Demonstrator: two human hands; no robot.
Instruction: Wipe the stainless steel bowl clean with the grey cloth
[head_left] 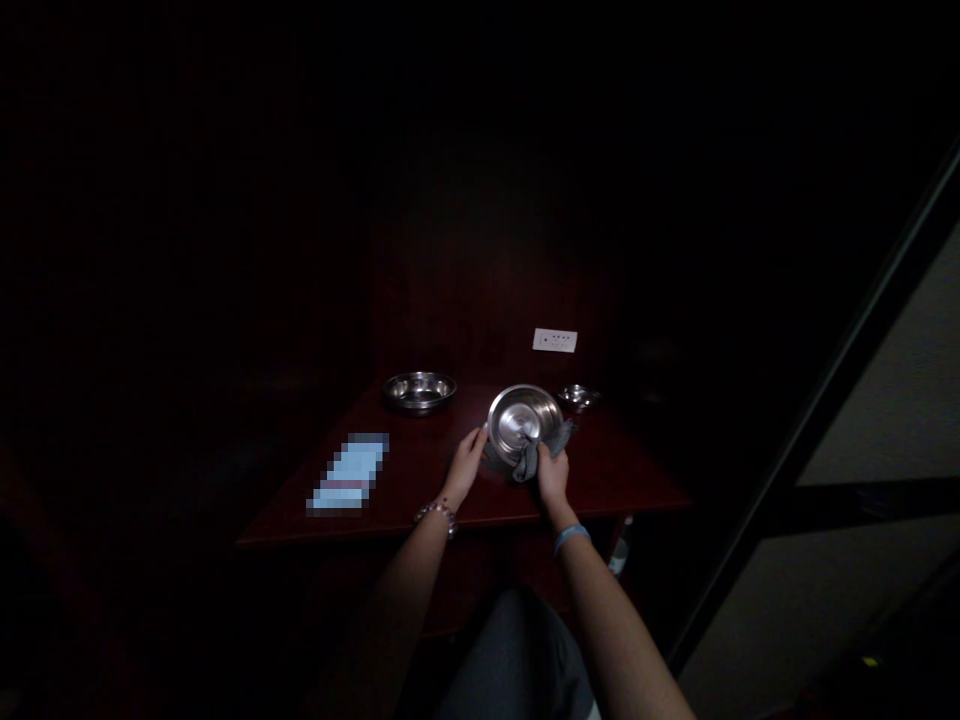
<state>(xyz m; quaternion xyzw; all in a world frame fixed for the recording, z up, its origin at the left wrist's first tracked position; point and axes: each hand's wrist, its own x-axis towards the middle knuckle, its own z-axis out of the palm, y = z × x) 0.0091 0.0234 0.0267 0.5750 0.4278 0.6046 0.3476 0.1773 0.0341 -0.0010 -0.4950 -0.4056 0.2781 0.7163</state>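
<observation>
A shiny metal bowl (516, 418) is tilted toward me above the dark red table. My left hand (466, 462) grips its left rim, fingers closed. At the lower right rim, my right hand (553, 474) is closed on a grey cloth (528, 458), which lies bunched over the bowl's edge and partly inside it. More of the cloth shows behind the bowl on both sides. What the right fingers do under the cloth is hidden.
A wide metal basin (420, 393) stands at the back left of the table (420, 480), a small metal bowl (579, 398) at the back right. Near the left edge lies a blurred bright phone-like rectangle (351, 475). A white socket panel (555, 341) is on the back wall; a bottle (621, 548) stands below the table.
</observation>
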